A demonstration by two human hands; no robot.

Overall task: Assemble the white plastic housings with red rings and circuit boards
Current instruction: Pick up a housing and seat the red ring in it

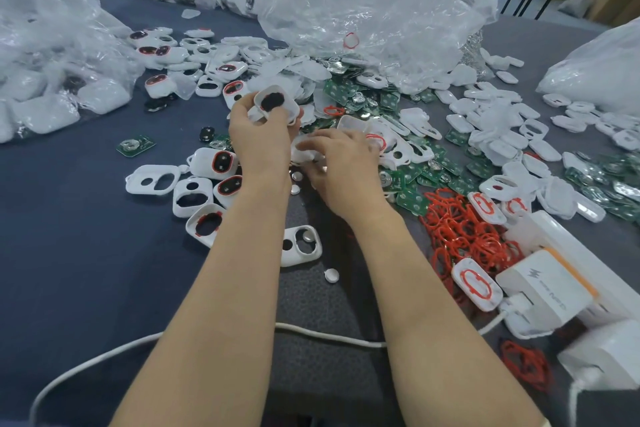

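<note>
Red rings (464,229) heaped near right | right hand (341,166) curled on blurred white piece (304,149) | left hand (259,139) pinches raised white housing (277,104), dark opening facing camera, long axis slanting left-right | circuit boards (341,90) beyond

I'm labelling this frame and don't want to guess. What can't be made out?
Head view:
Whatever is under the right hand: motion blur and the hand itself hide it.
Inside of the white plastic housing in the left hand: dark, too small.
White box, lower right: blurred, cut by the frame edge.
</note>
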